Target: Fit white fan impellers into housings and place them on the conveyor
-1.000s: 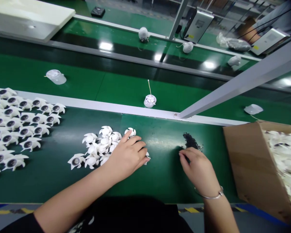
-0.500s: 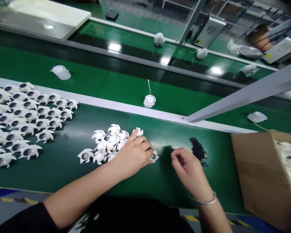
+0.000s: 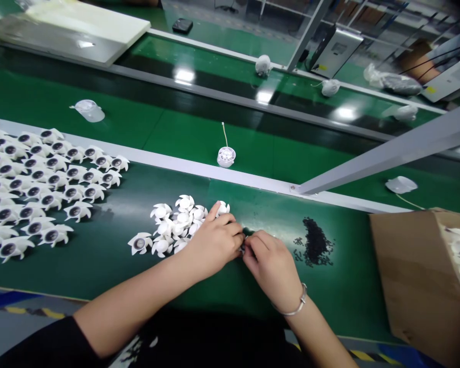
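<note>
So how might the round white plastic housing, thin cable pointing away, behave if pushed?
The housing looks open and thin-walled, so probably light but stiff. Its curved side might roll if tipped; the cable would likely trail.

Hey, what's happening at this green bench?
A person's left hand and right hand meet over the bench, fingertips at a small part mostly hidden between them. Beside the left hand is a cluster of white bladed pieces; to the right lies a heap of tiny black bits. More bladed pieces sit in rows at far left.
</note>
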`<state>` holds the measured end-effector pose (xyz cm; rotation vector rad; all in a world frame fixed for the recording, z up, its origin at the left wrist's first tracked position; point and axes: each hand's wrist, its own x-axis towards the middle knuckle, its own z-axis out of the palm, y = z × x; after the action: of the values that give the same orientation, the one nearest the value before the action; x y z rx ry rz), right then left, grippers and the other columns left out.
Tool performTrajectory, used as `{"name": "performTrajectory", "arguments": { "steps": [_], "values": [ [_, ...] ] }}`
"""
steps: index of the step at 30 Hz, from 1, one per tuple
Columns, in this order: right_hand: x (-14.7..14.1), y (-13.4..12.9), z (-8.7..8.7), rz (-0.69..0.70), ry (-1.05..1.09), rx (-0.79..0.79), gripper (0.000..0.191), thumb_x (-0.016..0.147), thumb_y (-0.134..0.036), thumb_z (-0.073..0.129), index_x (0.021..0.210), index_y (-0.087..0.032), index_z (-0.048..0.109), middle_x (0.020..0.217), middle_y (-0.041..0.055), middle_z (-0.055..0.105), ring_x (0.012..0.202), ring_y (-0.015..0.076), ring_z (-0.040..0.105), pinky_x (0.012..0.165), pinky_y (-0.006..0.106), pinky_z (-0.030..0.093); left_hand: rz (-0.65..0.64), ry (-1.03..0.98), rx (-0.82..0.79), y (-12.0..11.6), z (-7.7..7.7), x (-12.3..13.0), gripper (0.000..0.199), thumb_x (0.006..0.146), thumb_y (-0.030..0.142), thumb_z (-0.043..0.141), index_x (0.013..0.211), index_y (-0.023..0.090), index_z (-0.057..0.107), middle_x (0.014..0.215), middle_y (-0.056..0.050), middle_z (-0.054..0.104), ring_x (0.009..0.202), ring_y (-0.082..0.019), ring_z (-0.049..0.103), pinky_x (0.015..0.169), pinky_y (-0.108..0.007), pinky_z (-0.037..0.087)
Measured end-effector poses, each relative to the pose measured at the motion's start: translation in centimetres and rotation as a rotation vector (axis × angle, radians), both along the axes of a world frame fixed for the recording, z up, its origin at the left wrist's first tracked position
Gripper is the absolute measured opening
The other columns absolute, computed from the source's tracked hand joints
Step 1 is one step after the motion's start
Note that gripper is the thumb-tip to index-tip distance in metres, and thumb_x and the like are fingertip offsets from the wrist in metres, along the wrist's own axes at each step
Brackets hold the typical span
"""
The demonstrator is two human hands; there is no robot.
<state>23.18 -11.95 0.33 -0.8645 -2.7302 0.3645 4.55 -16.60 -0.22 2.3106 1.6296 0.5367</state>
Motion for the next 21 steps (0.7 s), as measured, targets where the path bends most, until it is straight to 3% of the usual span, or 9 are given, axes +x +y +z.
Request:
{"name": "performTrajectory", "arguments": {
  "steps": [15, 21],
  "values": [
    [-0.12, -0.65, -0.39, -0.060, 0.008, 0.021, 0.012, 0.096, -0.014, 0.049, 0.089, -0.016, 0.059, 0.084, 0.0056, 0.058, 0.074, 0.0196, 0.053, 0.068, 0.032, 0.041, -0.006, 0.013, -0.004, -0.05, 0.13, -0.01, 0.010, 0.089, 0.029, 0.067, 0.089, 0.020, 0.069, 0.095, 0.001, 0.069, 0.106, -0.022, 0.055, 0.119, -0.062, 0.013],
    [0.07, -0.41, -0.22, 0.014, 0.012, 0.028, 0.015, 0.096, -0.014, 0.049, 0.089, -0.014, 0.062, 0.086, 0.0066, 0.059, 0.076, 0.0200, 0.054, 0.070, 0.033, 0.041, -0.001, 0.005, -0.011, 0.01, 0.16, -0.09, 0.012, 0.087, 0.032, 0.070, 0.091, 0.020, 0.069, 0.097, 0.000, 0.071, 0.107, -0.022, 0.055, 0.119, -0.061, 0.011]
  ]
}}
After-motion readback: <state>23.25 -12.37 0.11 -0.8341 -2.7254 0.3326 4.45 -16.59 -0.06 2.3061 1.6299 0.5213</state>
